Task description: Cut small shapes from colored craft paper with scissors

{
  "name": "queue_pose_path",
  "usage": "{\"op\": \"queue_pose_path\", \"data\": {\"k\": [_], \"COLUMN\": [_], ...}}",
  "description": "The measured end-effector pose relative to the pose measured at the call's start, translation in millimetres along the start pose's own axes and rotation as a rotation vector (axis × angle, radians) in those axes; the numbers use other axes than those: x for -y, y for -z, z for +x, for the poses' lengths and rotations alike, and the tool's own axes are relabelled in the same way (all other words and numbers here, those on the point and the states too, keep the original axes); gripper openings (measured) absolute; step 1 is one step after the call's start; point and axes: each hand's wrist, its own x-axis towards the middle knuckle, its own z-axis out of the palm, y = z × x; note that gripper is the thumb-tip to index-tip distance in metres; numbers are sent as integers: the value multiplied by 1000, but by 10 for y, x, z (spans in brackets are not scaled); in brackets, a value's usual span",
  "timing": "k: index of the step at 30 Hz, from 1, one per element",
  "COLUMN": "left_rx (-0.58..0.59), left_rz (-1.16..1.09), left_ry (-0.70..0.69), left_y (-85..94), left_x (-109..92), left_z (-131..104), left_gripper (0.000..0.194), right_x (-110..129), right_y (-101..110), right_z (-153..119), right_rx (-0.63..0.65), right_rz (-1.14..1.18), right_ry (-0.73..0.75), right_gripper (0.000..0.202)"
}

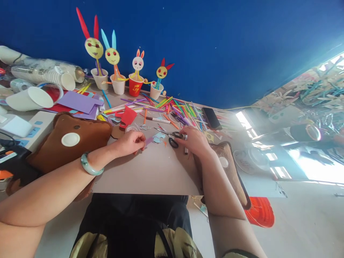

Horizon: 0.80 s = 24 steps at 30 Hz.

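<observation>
My left hand [131, 142] is closed in a pinch on a small purple paper strip [149, 141] above the table. At the black handles of a pair of scissors [173, 138] is my right hand [195, 140], its thumb and fingers closed around them. The scissors' blades point left, slightly apart, over light blue paper scraps [159, 137]. A marker [186, 146] stands out just beneath the right fingers. Behind the left hand lies a piece of red paper [127, 116].
Several paper cups with rabbit-faced figures, such as the red cup [135, 86], line the blue wall. Coloured sticks [172, 107] are scattered before them. A phone [211, 118] lies behind my right hand. Brown cushions [80, 139] flank the work spot; a glue gun [18, 161] is far left.
</observation>
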Motion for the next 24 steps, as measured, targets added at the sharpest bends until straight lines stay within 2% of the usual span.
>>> {"op": "queue_pose_path", "data": {"k": [2, 4, 7, 10, 17, 19, 22, 24], "left_rx": [2, 5, 15, 25, 36, 35, 33, 30], "left_rz": [-19, -37, -41, -16, 22, 44, 87, 104], "left_ry": [4, 3, -13, -20, -9, -12, -12, -9], "left_y": [-2, -5, -7, -4, 3, 3, 1, -1], "left_x": [0, 1, 7, 13, 7, 8, 18, 28], "left_z": [1, 3, 5, 1, -7, -3, 7, 12], "left_gripper": [9, 10, 12, 14, 18, 20, 20, 18], "right_x": [-8, -48, -101, -97, -50, -32, 17, 58], "right_y": [7, 27, 38, 4, -22, -1, 28, 29], "right_z": [-7, -15, -18, -9, 7, 10, 12, 15], "right_rx": [-1, -4, 82, 157, 181, 158, 53, 5], "right_rz": [-11, -52, -84, -89, -103, -104, -55, 25], "right_ry": [3, -68, -141, -121, -153, -181, -230, -204], "right_gripper": [28, 26, 23, 22, 30, 34, 38, 39]}}
